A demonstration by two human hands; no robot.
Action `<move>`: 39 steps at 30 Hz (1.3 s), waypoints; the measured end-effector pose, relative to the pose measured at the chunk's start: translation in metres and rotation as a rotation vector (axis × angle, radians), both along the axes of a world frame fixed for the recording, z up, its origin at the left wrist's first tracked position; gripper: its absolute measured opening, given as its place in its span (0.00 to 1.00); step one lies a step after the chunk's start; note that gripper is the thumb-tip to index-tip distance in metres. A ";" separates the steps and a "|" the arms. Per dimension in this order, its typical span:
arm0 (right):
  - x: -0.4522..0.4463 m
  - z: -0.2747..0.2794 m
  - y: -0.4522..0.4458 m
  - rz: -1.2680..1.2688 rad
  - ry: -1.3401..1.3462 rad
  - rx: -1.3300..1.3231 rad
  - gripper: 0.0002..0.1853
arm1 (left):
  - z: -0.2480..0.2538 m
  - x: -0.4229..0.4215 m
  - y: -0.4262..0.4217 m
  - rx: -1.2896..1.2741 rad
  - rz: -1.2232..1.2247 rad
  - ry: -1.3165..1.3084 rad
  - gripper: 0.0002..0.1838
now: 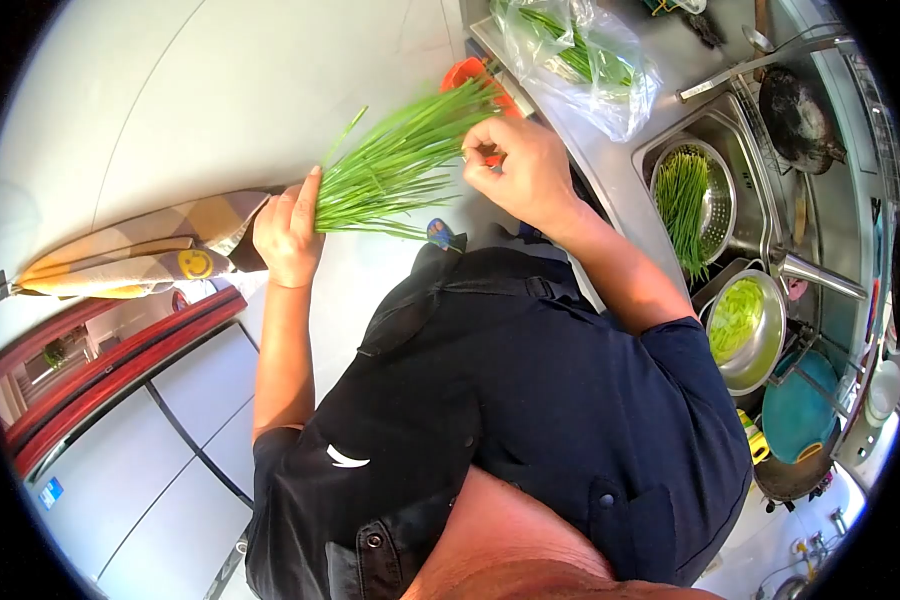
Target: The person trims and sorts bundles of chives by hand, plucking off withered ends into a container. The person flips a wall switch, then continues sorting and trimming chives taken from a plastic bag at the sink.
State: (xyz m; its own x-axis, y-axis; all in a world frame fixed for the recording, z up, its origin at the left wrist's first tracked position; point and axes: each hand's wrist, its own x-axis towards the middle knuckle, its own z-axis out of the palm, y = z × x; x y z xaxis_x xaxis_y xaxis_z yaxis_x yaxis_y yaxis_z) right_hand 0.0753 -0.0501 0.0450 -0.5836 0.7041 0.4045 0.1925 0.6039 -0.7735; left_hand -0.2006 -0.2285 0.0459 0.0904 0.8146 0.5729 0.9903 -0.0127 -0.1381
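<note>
A bunch of long green stalks point(400, 165) fans out to the right from my left hand point(290, 228), whose fingers are wrapped round its gathered end. By the loose tips is my right hand point(520, 168), its thumb and forefinger pinched together; whatever they hold, if anything, is too small to make out. Behind that hand, partly hidden, shows an orange-red container point(464, 73). More green stalks point(567, 45) lie in a clear plastic bag point(625, 105) on the counter.
On the right, a sink point(750, 190) holds a metal colander point(722, 200) with green stalks. Beside it stands a metal bowl point(763, 345) with pale green pieces. A teal basin point(800, 405) and dark wok point(795, 115) are farther right. Checked cloth point(150, 245) hangs at left.
</note>
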 end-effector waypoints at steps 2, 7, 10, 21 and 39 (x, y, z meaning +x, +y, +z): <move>0.001 0.000 -0.002 -0.043 -0.045 -0.138 0.06 | 0.001 0.000 0.000 0.006 0.004 -0.003 0.28; 0.017 -0.021 0.013 -0.218 0.001 -0.360 0.06 | -0.002 -0.005 -0.010 -0.037 0.143 -0.105 0.28; 0.023 -0.073 0.035 -0.248 -0.191 -0.257 0.07 | -0.010 -0.008 -0.025 -0.092 0.279 -0.352 0.29; -0.028 -0.210 0.085 -0.230 -0.946 -0.262 0.26 | -0.016 0.000 -0.047 -0.480 0.340 -2.032 0.18; -0.001 -0.125 -0.017 -0.243 -0.068 -0.594 0.15 | -0.030 -0.013 -0.013 -0.862 -0.160 -2.313 0.24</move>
